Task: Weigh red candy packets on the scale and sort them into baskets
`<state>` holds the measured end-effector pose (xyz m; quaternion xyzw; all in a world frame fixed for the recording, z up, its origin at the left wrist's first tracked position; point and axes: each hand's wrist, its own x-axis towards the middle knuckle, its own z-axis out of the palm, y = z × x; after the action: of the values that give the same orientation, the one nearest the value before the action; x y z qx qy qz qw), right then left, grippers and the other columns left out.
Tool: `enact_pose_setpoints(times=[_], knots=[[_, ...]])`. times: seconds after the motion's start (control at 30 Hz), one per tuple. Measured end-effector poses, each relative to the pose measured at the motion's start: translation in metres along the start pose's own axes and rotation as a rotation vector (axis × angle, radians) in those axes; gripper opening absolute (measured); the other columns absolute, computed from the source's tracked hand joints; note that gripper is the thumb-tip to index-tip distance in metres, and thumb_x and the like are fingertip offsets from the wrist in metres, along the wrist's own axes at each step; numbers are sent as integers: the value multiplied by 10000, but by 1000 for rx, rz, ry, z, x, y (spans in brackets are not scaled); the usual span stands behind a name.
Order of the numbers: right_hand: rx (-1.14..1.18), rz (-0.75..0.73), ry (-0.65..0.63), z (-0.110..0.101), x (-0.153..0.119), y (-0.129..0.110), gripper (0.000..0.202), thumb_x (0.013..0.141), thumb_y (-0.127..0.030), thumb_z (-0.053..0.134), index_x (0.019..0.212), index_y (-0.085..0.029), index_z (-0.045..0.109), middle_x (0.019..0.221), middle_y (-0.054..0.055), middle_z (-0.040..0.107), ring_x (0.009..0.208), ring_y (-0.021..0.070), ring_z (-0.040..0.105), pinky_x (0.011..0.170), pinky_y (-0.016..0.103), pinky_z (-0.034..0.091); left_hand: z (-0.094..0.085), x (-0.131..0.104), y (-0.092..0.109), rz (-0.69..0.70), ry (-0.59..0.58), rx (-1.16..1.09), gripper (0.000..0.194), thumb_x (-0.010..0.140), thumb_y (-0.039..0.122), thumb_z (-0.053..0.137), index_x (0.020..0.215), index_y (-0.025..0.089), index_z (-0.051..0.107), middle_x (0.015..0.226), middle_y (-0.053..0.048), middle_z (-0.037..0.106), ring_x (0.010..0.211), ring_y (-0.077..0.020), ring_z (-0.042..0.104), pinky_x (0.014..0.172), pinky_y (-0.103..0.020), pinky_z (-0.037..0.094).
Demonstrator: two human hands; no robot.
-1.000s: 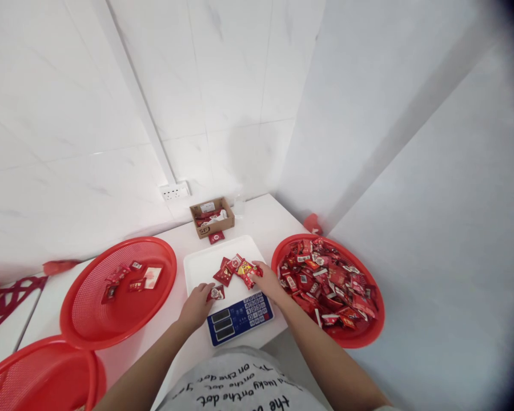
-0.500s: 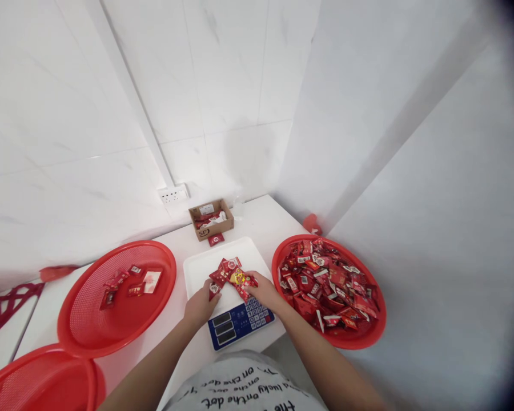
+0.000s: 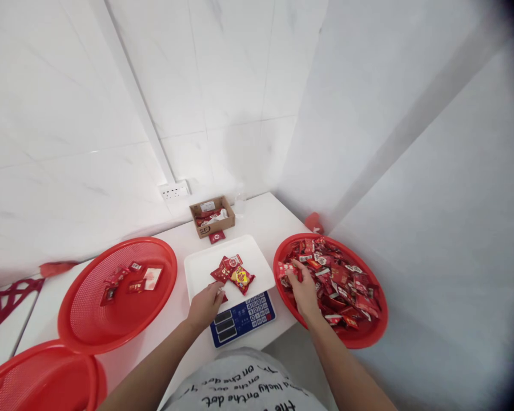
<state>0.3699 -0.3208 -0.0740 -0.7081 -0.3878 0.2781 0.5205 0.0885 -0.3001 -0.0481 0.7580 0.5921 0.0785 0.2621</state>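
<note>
On the white pan of the scale [image 3: 257, 264] lie a few red packets [image 3: 241, 278], one with a yellow print. My left hand [image 3: 206, 305] is at the pan's front left edge, its fingers closed on a small red packet that they mostly cover. Over the left side of the right red basket [image 3: 383, 319], my right hand [image 3: 304, 288] pinches a red and white packet [image 3: 285, 268]. That basket holds a heap of red packets [image 3: 340, 279]. Below the pan shows the scale's blue keypad panel [image 3: 242, 319].
A small cardboard box [image 3: 214, 228] with packets stands behind the scale, a red packet [image 3: 216, 236] before it. At left, a red basket [image 3: 169, 285] holds several packets; another red basket [image 3: 100, 377] is nearer. Walls rise behind and at right.
My right hand has moved from the pan to the right basket and now grips a packet there. The yellow-printed packet lies released on the pan. My left hand has shifted slightly right.
</note>
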Motion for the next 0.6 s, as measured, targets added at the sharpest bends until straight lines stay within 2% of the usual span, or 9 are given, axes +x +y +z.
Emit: enact_pose_setpoints(times=[0.07,0.13,0.2,0.27,0.37,0.5,0.6], knots=[[-212,-80,3,-9,-3,14,655,742,-467,519,1322,-183,408,1419,118,358,1334,275,267,1071,461,269,2,5,2,94,35,38,320,891,296,372,1161,250,537,1142,-42,609,1019,-182,561,846,-304,439],[-389,-113,-128,-11,-12,24,671,755,-436,515,1354,-174,364,1454,117,299,1371,271,174,1092,465,217,7,13,6,204,63,92,349,876,274,407,1204,242,522,1206,-61,571,1109,-205,507,931,-352,411],[-534,-103,-311,-6,-23,28,665,776,-390,501,1375,-157,330,1442,117,330,1365,263,200,1090,438,224,13,22,11,300,66,151,414,851,275,462,1264,239,483,1331,-71,482,1231,-238,407,1028,-405,333],[-664,-82,-410,0,-34,26,672,802,-365,480,1398,-127,282,1432,128,350,1353,268,235,1081,415,238,20,31,16,358,38,196,489,832,296,505,1313,248,435,1431,-57,371,1328,-264,272,1090,-447,235],[-776,-39,-425,5,-40,17,642,853,-367,410,1415,-109,236,1403,152,391,1314,269,320,1040,393,292,25,40,21,385,-29,221,521,829,358,515,1332,275,406,1459,-29,332,1365,-278,185,1114,-499,140],[-777,-17,-450,1,-38,9,588,879,-362,358,1404,-115,269,1368,159,436,1246,251,425,992,357,343,16,41,23,410,-82,197,419,824,349,518,1237,284,504,1415,-14,405,1344,-279,237,1112,-525,116],[-768,-2,-447,0,-37,9,574,879,-355,352,1397,-116,285,1359,162,448,1224,250,452,966,354,364,6,38,21,461,-68,178,302,835,324,492,1122,294,580,1345,-1,485,1324,-262,275,1111,-530,90]])
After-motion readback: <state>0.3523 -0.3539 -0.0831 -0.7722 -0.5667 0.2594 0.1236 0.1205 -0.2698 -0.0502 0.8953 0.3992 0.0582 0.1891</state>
